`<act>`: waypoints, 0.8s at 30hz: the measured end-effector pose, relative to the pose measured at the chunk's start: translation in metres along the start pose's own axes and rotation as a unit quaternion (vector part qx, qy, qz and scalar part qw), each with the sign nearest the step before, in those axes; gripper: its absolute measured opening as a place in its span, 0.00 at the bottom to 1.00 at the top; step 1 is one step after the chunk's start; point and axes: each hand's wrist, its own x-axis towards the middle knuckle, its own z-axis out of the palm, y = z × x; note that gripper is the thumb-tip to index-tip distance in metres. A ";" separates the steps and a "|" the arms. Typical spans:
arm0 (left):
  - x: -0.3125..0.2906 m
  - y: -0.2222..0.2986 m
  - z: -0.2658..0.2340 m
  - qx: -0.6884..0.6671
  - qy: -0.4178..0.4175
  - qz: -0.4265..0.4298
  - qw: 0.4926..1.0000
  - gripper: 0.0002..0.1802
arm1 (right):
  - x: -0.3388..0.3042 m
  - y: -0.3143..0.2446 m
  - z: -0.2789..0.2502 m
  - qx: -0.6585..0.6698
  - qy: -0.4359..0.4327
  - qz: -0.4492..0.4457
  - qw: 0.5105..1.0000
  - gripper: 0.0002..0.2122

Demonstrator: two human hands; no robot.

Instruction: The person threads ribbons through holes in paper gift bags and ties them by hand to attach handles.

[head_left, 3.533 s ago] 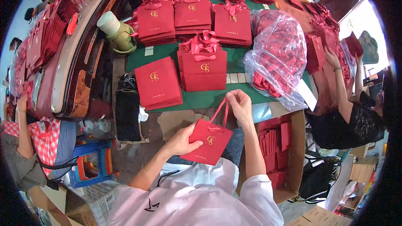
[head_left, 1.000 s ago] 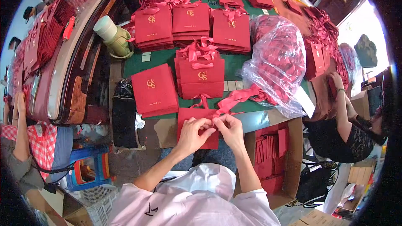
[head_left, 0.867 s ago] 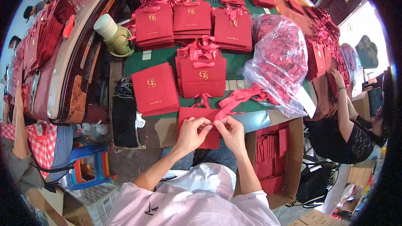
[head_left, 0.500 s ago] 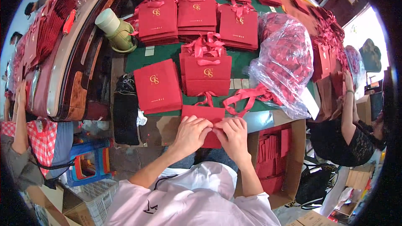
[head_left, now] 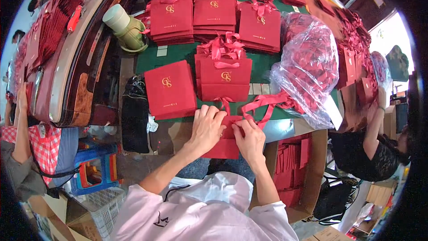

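Observation:
A red paper gift bag (head_left: 223, 149) lies at the table's near edge, its lower part hanging over toward me. My left hand (head_left: 207, 127) bends its fingers over the bag's upper left, thumb against the paper. On the upper right side, my right hand (head_left: 249, 137) pinches the bag between thumb and fingers. A short red ribbon handle (head_left: 226, 104) shows just beyond the bag's top. Farther on is a pile of red bags with ribbon handles (head_left: 225, 87), and to its left a flat stack of red bags (head_left: 170, 98). My fingers hide part of the held bag.
A clear plastic sack of red ribbons (head_left: 307, 58) sits right of the pile, with loose ribbon (head_left: 267, 102) trailing from it. More bag stacks (head_left: 171, 20) line the far side. A green flask (head_left: 126, 29) stands left. Below right, a cardboard box (head_left: 317, 165) holds red bags.
My hands have moved apart along the bag. The left has gone up toward its top, and the right has shifted slightly right. The whole view has shifted a little.

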 end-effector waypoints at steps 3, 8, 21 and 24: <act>0.001 0.003 -0.004 -0.020 0.005 -0.012 1.000 0.20 | 0.000 0.001 0.001 0.002 -0.008 0.002 1.000 0.05; -0.005 0.002 0.002 -0.102 -0.004 -0.040 0.994 0.16 | 0.001 -0.007 0.000 0.023 -0.029 -0.008 0.999 0.05; -0.009 0.008 -0.004 -0.130 -0.016 -0.039 0.991 0.12 | 0.001 -0.002 -0.006 0.041 -0.047 -0.028 0.998 0.07; -0.011 0.008 -0.003 -0.145 -0.014 -0.043 0.988 0.11 | 0.005 -0.003 -0.011 0.117 -0.101 0.036 0.987 0.07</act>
